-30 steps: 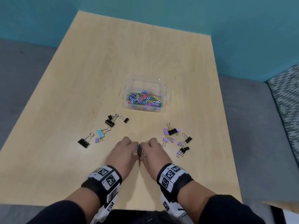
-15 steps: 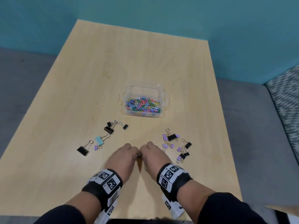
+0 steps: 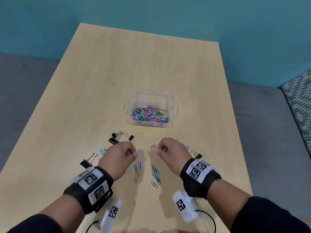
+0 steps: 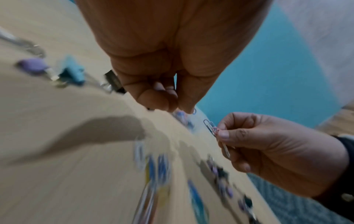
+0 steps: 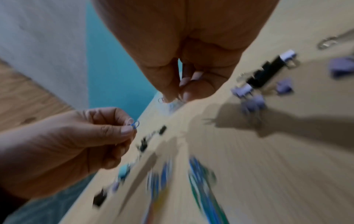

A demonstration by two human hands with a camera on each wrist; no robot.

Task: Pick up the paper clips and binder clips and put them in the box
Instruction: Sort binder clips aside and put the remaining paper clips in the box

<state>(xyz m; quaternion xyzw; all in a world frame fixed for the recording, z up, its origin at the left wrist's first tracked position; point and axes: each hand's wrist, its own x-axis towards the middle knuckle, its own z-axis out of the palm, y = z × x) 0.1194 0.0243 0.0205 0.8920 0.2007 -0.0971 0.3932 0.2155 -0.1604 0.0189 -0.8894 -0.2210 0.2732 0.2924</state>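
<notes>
Both hands lifted above the pale wooden surface, each pinching paper clips.

Left hand grip clamped on small coloured wire paper clips; loose clips between; right hand likewise; clear plastic box beyond.

table: light wood, rectangular
wall: teal, behind the table
floor: grey carpet
cushion: patterned, far right
</notes>
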